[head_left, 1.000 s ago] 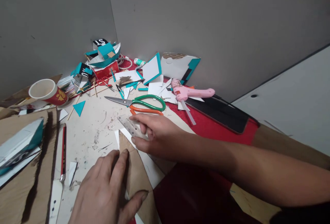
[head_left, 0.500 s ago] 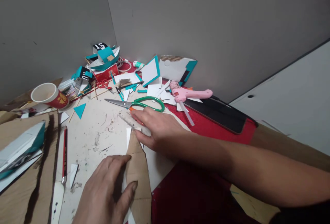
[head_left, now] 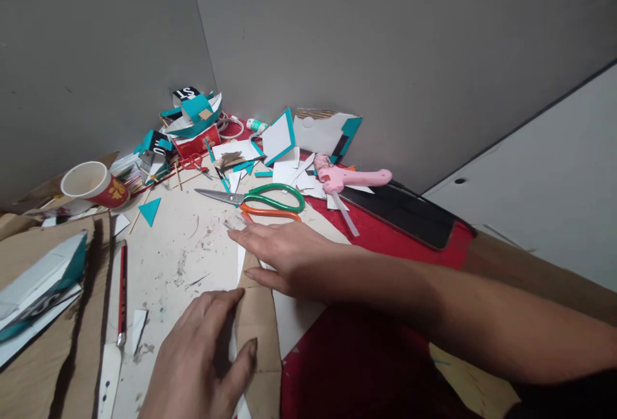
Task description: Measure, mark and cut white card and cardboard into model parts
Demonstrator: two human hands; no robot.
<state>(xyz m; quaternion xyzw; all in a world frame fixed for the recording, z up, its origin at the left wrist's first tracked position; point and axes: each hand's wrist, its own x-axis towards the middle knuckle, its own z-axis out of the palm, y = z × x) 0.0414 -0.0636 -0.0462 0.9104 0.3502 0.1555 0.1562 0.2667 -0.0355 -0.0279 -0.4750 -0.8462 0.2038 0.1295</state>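
Note:
A long brown cardboard strip lies on the table in front of me, with white paper showing along its left edge. My left hand holds the strip at that edge, thumb and index fingertip on its surface. Across the strip's far end lies my right hand, fingers stretched out and palm down. A small clear piece shows just beyond its fingertips; its kind is unclear. Behind that hand are scissors with one green and one orange handle. The right hand covers part of the strip's far end.
A pink glue gun rests beside a dark phone-like slab on red cloth. Teal-and-white paper scraps and a paper cup stand farther back. On the left are a red pencil and cardboard pieces. Grey walls close the back.
My right hand has moved slightly left and nearer, flattening over the strip's far end. More of the scissors' orange handle shows. The left hand stays in place; the camera view shifted a little.

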